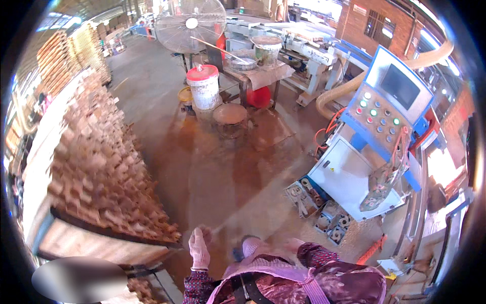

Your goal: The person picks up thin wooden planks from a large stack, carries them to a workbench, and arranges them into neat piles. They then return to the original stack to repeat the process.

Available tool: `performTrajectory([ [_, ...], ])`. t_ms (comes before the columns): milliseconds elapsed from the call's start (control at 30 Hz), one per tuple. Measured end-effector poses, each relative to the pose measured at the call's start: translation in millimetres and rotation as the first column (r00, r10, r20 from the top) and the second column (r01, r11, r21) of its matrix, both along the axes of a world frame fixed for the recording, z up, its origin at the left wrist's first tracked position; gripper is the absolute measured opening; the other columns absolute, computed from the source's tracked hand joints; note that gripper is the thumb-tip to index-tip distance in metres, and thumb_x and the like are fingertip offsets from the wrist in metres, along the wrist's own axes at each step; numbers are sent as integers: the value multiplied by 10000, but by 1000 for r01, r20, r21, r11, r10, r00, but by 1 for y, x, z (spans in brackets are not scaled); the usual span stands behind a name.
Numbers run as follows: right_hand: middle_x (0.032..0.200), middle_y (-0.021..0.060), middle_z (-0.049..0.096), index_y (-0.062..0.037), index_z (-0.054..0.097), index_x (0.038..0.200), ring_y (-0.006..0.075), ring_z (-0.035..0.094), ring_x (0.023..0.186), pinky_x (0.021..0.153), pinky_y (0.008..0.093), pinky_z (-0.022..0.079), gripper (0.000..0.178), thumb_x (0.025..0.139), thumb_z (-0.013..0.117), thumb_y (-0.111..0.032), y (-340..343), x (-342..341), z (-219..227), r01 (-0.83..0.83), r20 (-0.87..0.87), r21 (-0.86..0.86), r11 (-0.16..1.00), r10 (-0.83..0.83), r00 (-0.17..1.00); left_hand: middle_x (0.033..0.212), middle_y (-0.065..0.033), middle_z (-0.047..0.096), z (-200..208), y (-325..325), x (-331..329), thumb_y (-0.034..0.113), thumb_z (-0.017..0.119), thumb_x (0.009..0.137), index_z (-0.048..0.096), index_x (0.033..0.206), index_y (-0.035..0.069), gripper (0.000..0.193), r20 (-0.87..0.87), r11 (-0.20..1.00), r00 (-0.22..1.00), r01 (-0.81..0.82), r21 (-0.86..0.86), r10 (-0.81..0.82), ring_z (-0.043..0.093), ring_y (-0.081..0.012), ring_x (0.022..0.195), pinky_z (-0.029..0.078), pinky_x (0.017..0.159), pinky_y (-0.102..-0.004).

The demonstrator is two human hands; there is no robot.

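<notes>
Pale-pink gloved left hand (pixel 199 249): fingers apart, tips blurred | near brown wooden stack (pixel 101 167) | pale-pink gloved right hand (pixel 292 245): blurred, finger state indeterminable

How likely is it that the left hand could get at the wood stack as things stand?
Probably yes: the gloved left hand shows just right of the near corner of the wood stack, holding nothing visible, and nothing seems to stand between them, though depth is hard to judge here.
</notes>
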State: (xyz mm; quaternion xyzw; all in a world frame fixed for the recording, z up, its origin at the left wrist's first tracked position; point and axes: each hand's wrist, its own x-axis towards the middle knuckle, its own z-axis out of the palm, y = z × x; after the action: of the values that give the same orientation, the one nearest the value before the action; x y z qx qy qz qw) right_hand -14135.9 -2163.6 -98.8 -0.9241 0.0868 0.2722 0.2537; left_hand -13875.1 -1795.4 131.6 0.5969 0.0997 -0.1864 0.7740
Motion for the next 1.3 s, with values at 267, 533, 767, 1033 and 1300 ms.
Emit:
performTrajectory([
  [267, 922, 175, 696, -107, 682, 1096, 320, 679, 838, 738, 443, 547, 284, 873, 600, -263, -7, 168, -85, -24, -63, 40, 999, 26, 998, 1041, -98, 682, 39, -21, 237, 375, 524, 1013, 626, 1167, 19, 401, -28, 998, 997, -69, -12, 68, 661, -199, 949, 545, 873, -335],
  [533, 986, 235, 683, -39, 708, 990, 380, 665, 929, 795, 467, 523, 407, 882, 543, -395, 63, 615, 46, 120, -77, 124, 985, -111, 991, 994, -54, 645, 4, 27, 396, 373, 535, 1008, 614, 1119, 58, 343, -106, 984, 979, -177, -22, 174, 626, -177, 909, 543, 831, -320],
  [767, 1140, 193, 680, -87, 675, 1170, 371, 618, 1106, 964, 462, 475, 458, 879, 548, -417, 115, 877, 179, -111, 348, 212, 971, 31, 937, 988, -62, 639, -13, 23, 551, 361, 525, 1018, 617, 1122, 50, 340, -94, 990, 986, -140, -17, 138, 623, -169, 893, 538, 831, -311],
  [1033, 1074, 224, 689, -65, 704, 1082, 390, 655, 1020, 873, 479, 508, 463, 953, 487, -454, 65, 1012, 74, 75, -78, 114, 991, -66, 995, 1103, -91, 661, -15, 10, 809, 381, 508, 1026, 589, 1228, 20, 421, 271, 899, 939, 79, 430, -212, 644, -198, 982, 538, 879, -347],
  [1300, 1031, 189, 701, -110, 736, 1021, 368, 672, 985, 837, 471, 519, 450, 900, 548, -500, 63, 1080, 88, 279, -231, 68, 958, -257, 938, 1136, -72, 667, 15, 23, 1055, 294, 522, 1032, 651, 1142, -6, 344, 300, 957, 924, 171, 233, -238, 635, -166, 1027, 511, 905, -311],
])
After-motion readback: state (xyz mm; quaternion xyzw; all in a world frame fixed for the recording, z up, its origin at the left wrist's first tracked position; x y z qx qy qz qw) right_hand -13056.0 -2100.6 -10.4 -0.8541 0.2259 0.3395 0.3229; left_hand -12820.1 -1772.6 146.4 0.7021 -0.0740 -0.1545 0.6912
